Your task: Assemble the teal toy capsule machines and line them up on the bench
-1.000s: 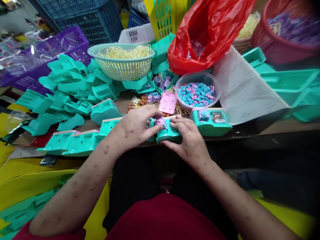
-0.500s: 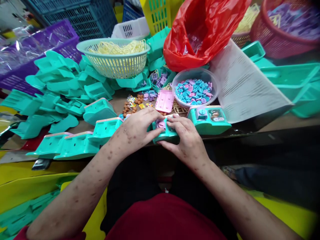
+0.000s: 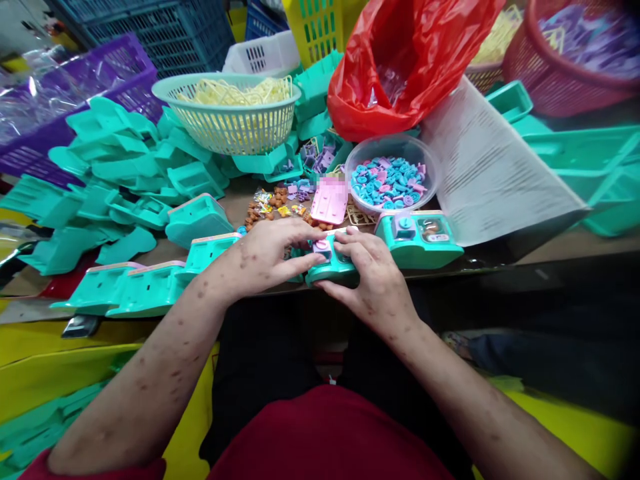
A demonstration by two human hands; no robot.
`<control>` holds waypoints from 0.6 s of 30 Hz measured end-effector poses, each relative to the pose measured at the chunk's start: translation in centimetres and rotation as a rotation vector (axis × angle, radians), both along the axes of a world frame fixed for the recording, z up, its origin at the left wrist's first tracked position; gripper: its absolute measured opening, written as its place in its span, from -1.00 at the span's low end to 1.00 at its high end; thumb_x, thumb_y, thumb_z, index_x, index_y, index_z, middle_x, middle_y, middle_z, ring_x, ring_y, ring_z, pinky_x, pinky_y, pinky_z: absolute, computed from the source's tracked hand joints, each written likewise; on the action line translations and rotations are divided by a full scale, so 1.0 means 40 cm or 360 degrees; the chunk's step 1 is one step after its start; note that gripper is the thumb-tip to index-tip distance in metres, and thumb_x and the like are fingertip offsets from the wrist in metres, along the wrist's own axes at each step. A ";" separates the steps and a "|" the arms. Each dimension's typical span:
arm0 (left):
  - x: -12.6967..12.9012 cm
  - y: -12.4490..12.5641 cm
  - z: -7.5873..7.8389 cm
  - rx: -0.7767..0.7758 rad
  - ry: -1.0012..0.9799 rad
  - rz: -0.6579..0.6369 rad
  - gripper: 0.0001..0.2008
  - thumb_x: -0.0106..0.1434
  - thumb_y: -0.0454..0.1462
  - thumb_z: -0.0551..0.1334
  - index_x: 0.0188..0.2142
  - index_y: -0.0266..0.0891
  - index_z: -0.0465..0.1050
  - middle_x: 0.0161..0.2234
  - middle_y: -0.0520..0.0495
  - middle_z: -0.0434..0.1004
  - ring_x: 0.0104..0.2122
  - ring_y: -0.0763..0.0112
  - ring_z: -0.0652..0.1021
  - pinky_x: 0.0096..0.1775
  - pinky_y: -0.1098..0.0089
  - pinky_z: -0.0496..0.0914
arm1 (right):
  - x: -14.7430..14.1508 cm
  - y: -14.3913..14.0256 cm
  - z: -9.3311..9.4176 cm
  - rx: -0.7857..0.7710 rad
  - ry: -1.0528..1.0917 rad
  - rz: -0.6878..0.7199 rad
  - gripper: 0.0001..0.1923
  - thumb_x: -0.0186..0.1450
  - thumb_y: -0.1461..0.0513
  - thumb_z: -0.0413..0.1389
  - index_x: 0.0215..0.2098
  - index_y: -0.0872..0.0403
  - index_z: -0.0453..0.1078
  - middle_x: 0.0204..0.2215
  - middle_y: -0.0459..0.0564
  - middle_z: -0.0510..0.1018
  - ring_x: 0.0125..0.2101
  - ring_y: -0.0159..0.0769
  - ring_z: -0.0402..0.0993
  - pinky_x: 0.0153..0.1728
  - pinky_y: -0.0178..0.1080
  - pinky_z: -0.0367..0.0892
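teal toy shell (image 3: 334,268) is gripped by left hand (image 3: 270,257) and right hand (image 3: 375,280), fingers closed round its ends; looks light, stiff, best held there

A toy-assembly workshop: the tabletop (image 3: 575,248) is crowded with piled teal plastic shells (image 3: 125,173) at ten o'clock, a clear bowl of small coloured buttons (image 3: 390,180) at twelve, and stacked crates (image 3: 165,33) and baskets (image 3: 230,113) of parts beyond, toward eleven.
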State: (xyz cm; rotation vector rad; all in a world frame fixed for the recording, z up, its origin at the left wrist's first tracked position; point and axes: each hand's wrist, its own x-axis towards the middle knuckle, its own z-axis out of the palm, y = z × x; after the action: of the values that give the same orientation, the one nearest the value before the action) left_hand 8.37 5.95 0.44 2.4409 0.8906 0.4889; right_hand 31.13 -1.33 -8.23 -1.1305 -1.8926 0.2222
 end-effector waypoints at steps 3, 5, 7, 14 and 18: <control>-0.015 0.010 0.011 -0.0019 0.0041 -0.0057 -0.56 0.50 -0.15 0.36 0.33 -0.09 0.55 0.18 -0.15 0.69 0.12 0.16 0.68 0.16 0.20 0.54 | -0.001 0.000 -0.001 0.0029 -0.0029 -0.0007 -0.42 0.31 0.14 0.50 0.20 0.06 0.43 0.23 0.28 0.61 0.35 0.19 0.45 0.37 0.24 0.44; -0.021 0.028 0.014 0.0027 0.0077 -0.0145 -0.53 0.51 -0.17 0.36 0.36 -0.05 0.52 0.18 -0.17 0.66 0.11 0.17 0.66 0.14 0.21 0.54 | -0.001 0.001 -0.002 0.0056 -0.0043 -0.0016 -0.42 0.31 0.13 0.49 0.19 0.07 0.42 0.21 0.28 0.61 0.34 0.18 0.46 0.36 0.23 0.45; -0.019 0.053 0.022 0.0094 0.0156 -0.0324 -0.56 0.50 -0.20 0.35 0.33 0.00 0.55 0.15 -0.18 0.64 0.09 0.17 0.65 0.13 0.21 0.54 | -0.001 0.001 -0.003 0.0069 -0.0049 -0.0019 -0.43 0.32 0.12 0.49 0.18 0.06 0.41 0.20 0.27 0.61 0.33 0.16 0.46 0.35 0.22 0.47; 0.041 0.128 0.089 0.0191 0.0649 -0.0630 -0.57 0.31 -0.33 0.39 0.13 0.12 0.67 0.20 -0.08 0.63 0.04 0.09 0.68 0.01 0.22 0.58 | -0.004 -0.004 -0.001 0.0008 -0.0055 -0.0060 -0.42 0.33 0.12 0.48 0.22 0.00 0.41 0.22 0.25 0.59 0.34 0.18 0.46 0.34 0.27 0.47; 0.062 0.140 0.091 0.0152 0.0596 -0.0569 -0.71 0.32 -0.23 0.42 0.02 0.11 0.69 -0.08 -0.07 0.69 -0.18 0.14 0.70 -0.15 0.22 0.55 | -0.009 -0.006 -0.004 0.0033 -0.0033 -0.0087 -0.37 0.32 0.15 0.48 0.27 0.00 0.37 0.23 0.26 0.57 0.33 0.19 0.47 0.33 0.30 0.47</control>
State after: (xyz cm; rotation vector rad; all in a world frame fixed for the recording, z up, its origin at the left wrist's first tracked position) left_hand 10.83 11.55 4.09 2.7510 0.5528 -0.0584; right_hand 30.77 -1.56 -8.38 -1.1730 -1.8757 0.1604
